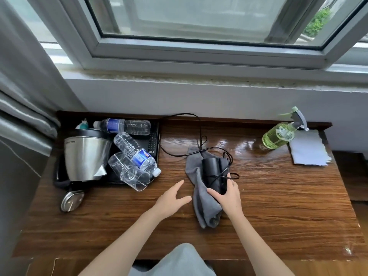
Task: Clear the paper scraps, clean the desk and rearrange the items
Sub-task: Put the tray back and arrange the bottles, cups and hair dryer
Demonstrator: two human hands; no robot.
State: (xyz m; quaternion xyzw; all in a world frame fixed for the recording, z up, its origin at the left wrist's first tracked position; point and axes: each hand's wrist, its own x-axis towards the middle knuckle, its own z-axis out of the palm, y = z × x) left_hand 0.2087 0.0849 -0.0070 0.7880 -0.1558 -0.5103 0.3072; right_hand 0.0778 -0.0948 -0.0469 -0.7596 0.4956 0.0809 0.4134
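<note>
Right hand point(229, 194) grips black device point(214, 174) over grey cloth point(201, 198) at table point(278, 206) centre; left hand point(172, 200) flat, fingers spread. Cord point(199, 128) trails to back edge; spray bottle point(280, 134) back-right, tray point(157, 136) clutter back-left.

Bare desk point(278, 196) right of cloth point(201, 204)

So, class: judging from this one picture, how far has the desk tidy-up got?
Done: the desk shines wet near the spray bottle, so wiping looks begun. In hand: the right hand grips a black corded device on the grey cloth; the left hand hovers open. Left: torn paper, toppled water bottles and glass on the tray.
</note>
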